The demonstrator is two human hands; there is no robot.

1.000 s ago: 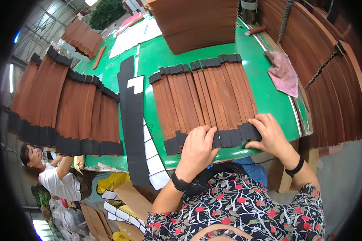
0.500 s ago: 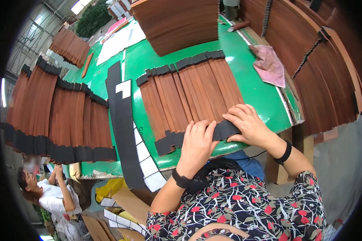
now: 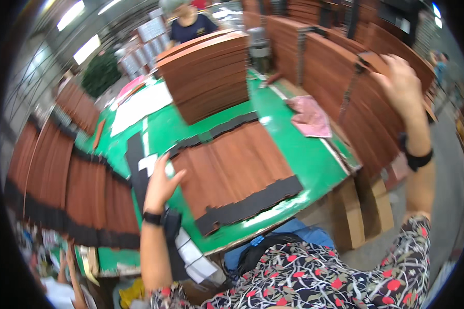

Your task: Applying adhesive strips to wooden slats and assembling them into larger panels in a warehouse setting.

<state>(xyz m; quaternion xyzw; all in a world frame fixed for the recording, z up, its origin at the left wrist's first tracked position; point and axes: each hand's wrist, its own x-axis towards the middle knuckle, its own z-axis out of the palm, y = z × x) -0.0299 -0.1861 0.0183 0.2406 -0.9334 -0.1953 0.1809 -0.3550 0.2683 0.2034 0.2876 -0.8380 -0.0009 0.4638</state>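
Observation:
A row of brown wooden-looking slats (image 3: 232, 165), with black ends at both sides, lies side by side on the green table (image 3: 278, 134). By the left edge of that row is my left hand (image 3: 162, 185), fingers apart and holding nothing; whether it touches the slats I cannot tell. Beneath and beside it runs a long black strip (image 3: 137, 167) with white patches. My right hand (image 3: 401, 85) is raised at the far right, fingers spread, close to the top of a tall stack of brown boards (image 3: 325, 62). Contact with the stack is unclear.
More black-ended slats (image 3: 95, 190) lie at the left. A tall brown stack (image 3: 206, 77) stands at the back, with a person (image 3: 191, 26) behind it. A pink cloth (image 3: 310, 117) lies near the right edge; cardboard (image 3: 348, 211) is below. Another person's arms (image 3: 69, 268) show lower left.
Both hands have left the slats' near black ends. My left hand moved left; my right rose toward the stack at right. The view has shifted, and a person shows at the back.

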